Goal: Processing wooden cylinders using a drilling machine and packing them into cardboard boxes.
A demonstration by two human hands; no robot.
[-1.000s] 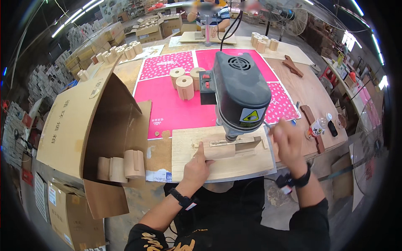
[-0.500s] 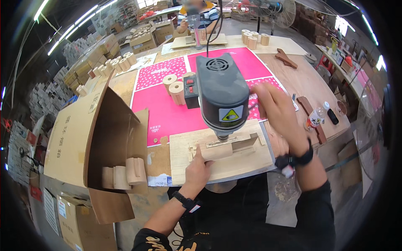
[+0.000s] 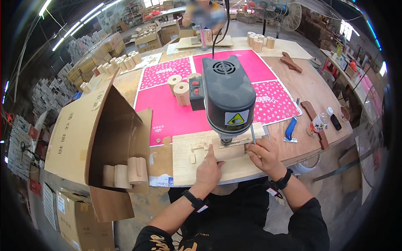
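Observation:
A dark grey drill press (image 3: 228, 90) stands in front of me, its chuck (image 3: 226, 141) low over a pale wooden jig board (image 3: 186, 169). Under the chuck a wooden block (image 3: 231, 153) lies in the jig. My left hand (image 3: 208, 170) grips the block's left end, index finger stretched along it and thumb at its near side. My right hand (image 3: 264, 157) is closed around the lower end of the press's thin feed lever (image 3: 253, 134), beside the block's right end. The drill tip is hidden behind the block and chuck.
Left, an open cardboard box (image 3: 75, 138) holds several wooden pieces (image 3: 137, 170). Wooden cylinders (image 3: 181, 93) stand on the pink sheet (image 3: 167, 119). To the right lie a blue-handled cutter (image 3: 289, 129), a bottle (image 3: 318, 123) and brown wooden parts (image 3: 307, 111). Another person (image 3: 205, 16) sits across the table.
My right hand has swung down from beside the motor housing to the jig's right side, bringing the lever down. My left hand stays at the block. The view has shifted slightly.

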